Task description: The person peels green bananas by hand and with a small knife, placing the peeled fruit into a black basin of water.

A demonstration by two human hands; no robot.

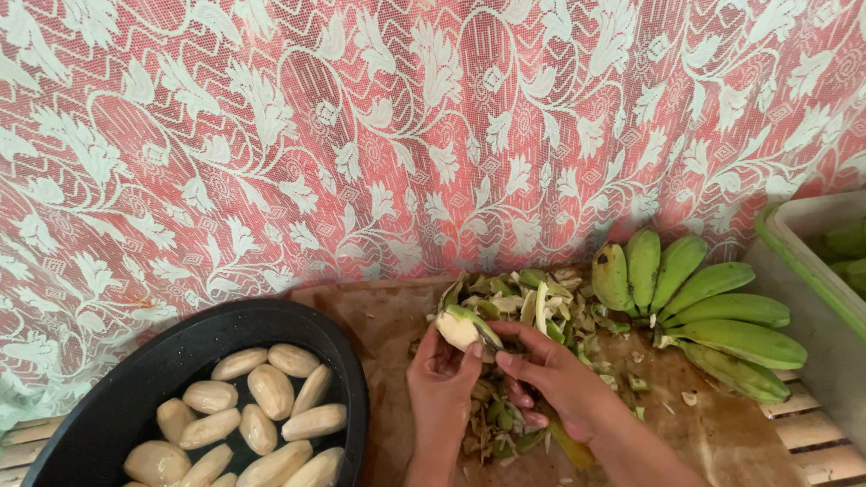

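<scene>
My left hand [442, 379] grips a half-peeled green banana [462, 326]; my right hand [550, 374] pinches its peel. Next: strip remaining skin.

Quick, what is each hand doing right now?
Left hand: closed around a half-peeled banana.
Right hand: fingers on the banana's peel; whether it also holds a tool cannot be told.

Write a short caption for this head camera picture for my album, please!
Two hands, left hand and right hand, peel a green banana over a pile of peels.
</scene>
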